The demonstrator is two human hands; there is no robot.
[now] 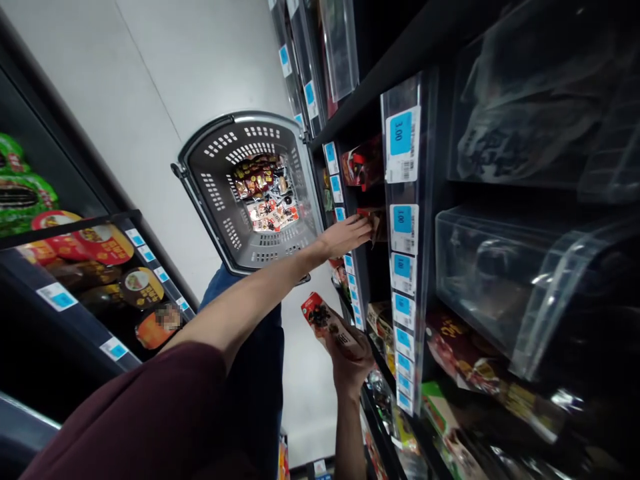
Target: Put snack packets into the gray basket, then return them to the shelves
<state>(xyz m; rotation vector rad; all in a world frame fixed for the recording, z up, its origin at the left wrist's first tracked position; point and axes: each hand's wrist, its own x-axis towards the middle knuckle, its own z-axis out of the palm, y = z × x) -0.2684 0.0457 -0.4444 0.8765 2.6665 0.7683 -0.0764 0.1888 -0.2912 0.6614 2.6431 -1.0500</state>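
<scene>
My left hand (353, 232) reaches across into a dark shelf slot on the right, its fingers bent against a reddish-brown snack packet (376, 228) that is partly hidden by the shelf front. Lower down, my right hand (353, 363) grips a red and white snack packet (327, 323) with dark pieces pictured on it. The held packet points up and left. Beyond my left forearm is a grey shopping basket (205, 223) with several packets (273, 215) inside, some of them red and white, others brown.
Price tags (403, 143) line the shelf on the right, with clear plastic bins (480, 280) and more packets beside them. Another black shelf (65, 230) with round-lidded food packs (143, 287) stands on the left. Between them runs the pale floor (125, 100).
</scene>
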